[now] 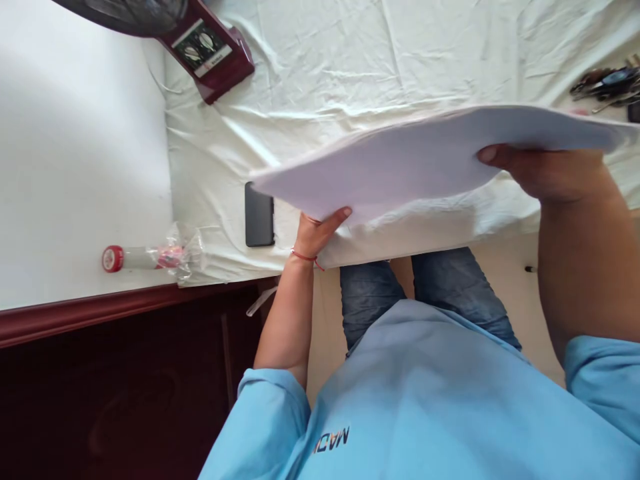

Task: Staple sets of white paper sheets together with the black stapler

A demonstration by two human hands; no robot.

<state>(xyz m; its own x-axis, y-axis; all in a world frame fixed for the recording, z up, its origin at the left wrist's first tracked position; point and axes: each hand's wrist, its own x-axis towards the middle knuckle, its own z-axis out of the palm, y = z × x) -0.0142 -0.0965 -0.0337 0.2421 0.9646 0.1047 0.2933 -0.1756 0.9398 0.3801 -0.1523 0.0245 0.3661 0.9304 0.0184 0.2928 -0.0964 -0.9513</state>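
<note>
A wide stack of white paper [400, 167] is held up over the cloth-covered table, tilted, its right end blurred. My left hand [320, 230], with a red string at the wrist, grips the lower left edge, thumb on top and fingers hidden beneath. Farther along the near edge, my right hand [545, 167] clasps the paper with its thumb on the upper face; its other fingers are out of sight under the stack. Just left of the paper's left corner lies a dark phone [259, 215].
White wrinkled cloth [325, 60] covers the table. A dark red fan base [220, 57] stands at the back left. A red-capped bottle [145, 257] lies at the left beside clear plastic wrap [193, 250]. Keys [610, 83] lie at the far right.
</note>
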